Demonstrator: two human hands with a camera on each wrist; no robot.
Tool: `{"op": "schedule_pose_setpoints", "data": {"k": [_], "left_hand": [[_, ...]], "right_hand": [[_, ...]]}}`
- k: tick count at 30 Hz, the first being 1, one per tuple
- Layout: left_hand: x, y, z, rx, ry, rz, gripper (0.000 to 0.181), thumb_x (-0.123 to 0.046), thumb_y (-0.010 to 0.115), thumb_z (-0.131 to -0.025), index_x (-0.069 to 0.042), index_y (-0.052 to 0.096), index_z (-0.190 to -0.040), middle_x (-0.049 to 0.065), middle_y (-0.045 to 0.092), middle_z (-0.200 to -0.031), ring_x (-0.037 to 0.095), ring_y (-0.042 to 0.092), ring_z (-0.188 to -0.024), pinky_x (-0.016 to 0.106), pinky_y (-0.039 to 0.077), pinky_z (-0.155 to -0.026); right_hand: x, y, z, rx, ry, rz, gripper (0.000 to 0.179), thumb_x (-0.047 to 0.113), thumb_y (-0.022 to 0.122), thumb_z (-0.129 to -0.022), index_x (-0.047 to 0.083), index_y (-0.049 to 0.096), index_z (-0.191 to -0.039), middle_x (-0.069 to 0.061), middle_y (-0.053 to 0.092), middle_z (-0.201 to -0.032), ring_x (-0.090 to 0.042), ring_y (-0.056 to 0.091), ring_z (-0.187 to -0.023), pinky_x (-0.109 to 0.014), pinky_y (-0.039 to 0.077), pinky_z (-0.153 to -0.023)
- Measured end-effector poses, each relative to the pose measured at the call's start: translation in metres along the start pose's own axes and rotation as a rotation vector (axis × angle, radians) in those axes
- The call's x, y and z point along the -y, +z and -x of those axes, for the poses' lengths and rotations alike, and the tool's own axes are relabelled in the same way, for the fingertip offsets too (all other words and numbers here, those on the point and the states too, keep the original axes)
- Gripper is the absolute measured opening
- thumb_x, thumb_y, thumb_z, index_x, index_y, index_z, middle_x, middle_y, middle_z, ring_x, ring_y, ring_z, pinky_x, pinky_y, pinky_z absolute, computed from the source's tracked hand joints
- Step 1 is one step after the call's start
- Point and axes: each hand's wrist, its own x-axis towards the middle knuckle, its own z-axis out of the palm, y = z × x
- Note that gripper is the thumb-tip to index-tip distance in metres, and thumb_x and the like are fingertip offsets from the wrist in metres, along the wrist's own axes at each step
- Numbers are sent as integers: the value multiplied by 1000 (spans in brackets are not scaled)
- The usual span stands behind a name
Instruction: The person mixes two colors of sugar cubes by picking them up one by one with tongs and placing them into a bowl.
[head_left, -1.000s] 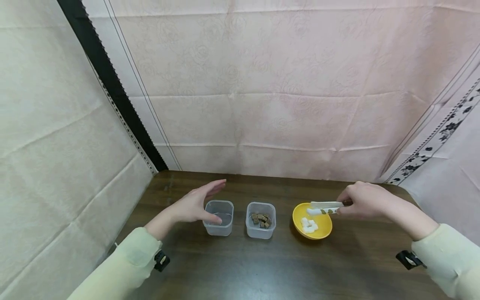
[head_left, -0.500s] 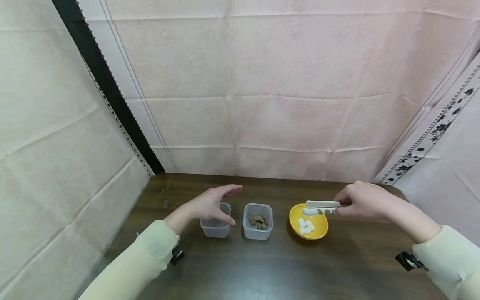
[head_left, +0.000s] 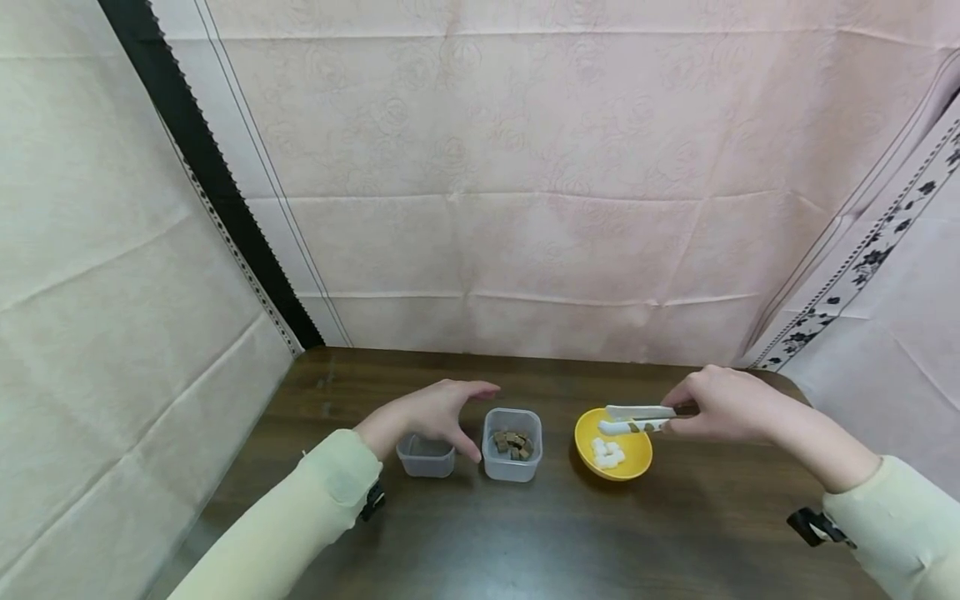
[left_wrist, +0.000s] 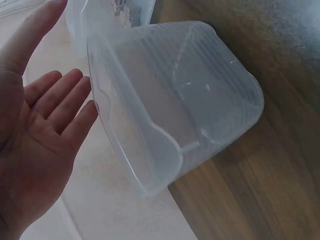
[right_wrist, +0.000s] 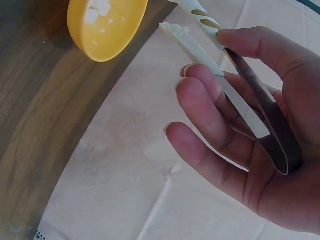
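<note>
My right hand [head_left: 723, 406] holds a pair of tongs [right_wrist: 257, 105] between thumb and fingers, their pale, leaf-patterned tips parted over a yellow bowl [head_left: 640, 454]. Several small white pieces [head_left: 606, 454] lie in that bowl. My left hand [head_left: 442, 414] is spread, thumb apart from the fingers, over the gap between two clear plastic containers. The left container [left_wrist: 215, 85] has nothing visible inside and is partly hidden by the hand in the head view. In the right container [head_left: 512, 471] are several brown chunks [head_left: 513, 444], just beyond the left thumb.
A dark wooden table [head_left: 517, 533] carries everything. Pale patterned cloth [head_left: 480, 167] hangs behind it and at both sides. Camera straps sit on both wrists, over light sleeves [head_left: 330, 483].
My left hand has moved right, from the left container toward the one with brown chunks. The right hand keeps the tongs over the bowl, nearly still.
</note>
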Motion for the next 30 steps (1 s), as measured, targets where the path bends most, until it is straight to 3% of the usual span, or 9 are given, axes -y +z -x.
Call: {"op": "schedule_pose_setpoints", "data": {"k": [15,30], "left_hand": [[-3,6,-14,70,-38,-75,101,-28,100,-76,-8,47,-159,8,57,-157,25,53,-145,47,44,-120],[3,10,-18,70,-77,-63,91,-26,101,-74,-13,57,-152,4,65,-147,23,60,-136,48,47,-117]], "right_hand": [[8,3,-3,9,-5,-9,10,34,82,-90,33,75,-83,19,50,-67,-1,39,-59,-25,29,-51],[11,4,-4,0,-25,16,13,32,82,-90,35,73,-82,20,47,-66,0,37,-59,-25,28,-52]]}}
